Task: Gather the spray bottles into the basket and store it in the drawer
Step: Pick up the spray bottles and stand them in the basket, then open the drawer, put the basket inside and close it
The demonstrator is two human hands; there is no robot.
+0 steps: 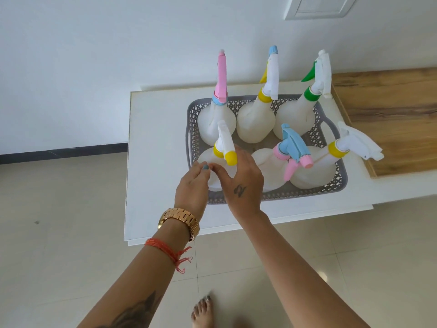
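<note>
Left hand: the left hand (192,185) is loosely curled, fingertips on the near-left bottle's body; it wears a gold watch (180,221) and an orange thread (165,249).
Right hand: the right hand (241,183) is spread open, with its fingers lying against the same bottle's right flank; whether it grips cannot be told.
Touched bottle: the yellow-nozzle bottle (220,166) stands upright at the basket's 7 o'clock corner.
Basket: a grey lattice basket (340,183) sits on the white cabinet top (156,162).
Spray bottles: six, all inside the basket, three at the far side, three near.
Wooden surface: a wood board (390,119) lies at 3 o'clock of the basket.
</note>
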